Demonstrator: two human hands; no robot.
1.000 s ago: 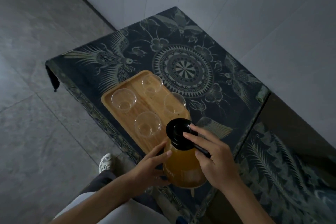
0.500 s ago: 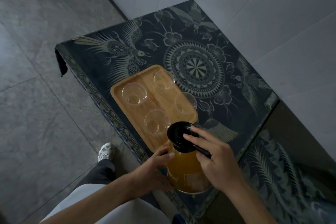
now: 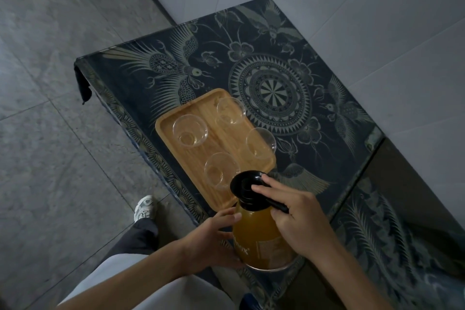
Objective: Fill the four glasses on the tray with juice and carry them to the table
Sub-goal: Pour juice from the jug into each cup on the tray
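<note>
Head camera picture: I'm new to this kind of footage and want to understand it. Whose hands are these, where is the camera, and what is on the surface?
There is no machine here. A person wears one wide-angle camera on the head, looking forward and down, so you see their own arms from above.

The surface is a table under a dark patterned cloth. On it lies a wooden tray carrying four clear glasses, all without juice as yet.

At the near edge stands a jug of orange juice with a black lid. The left hand curls around the jug's side. The right hand is on the black handle at the jug's top, its fingers reaching onto the lid.

Below, a shoe stands on the grey tiled floor.
</note>
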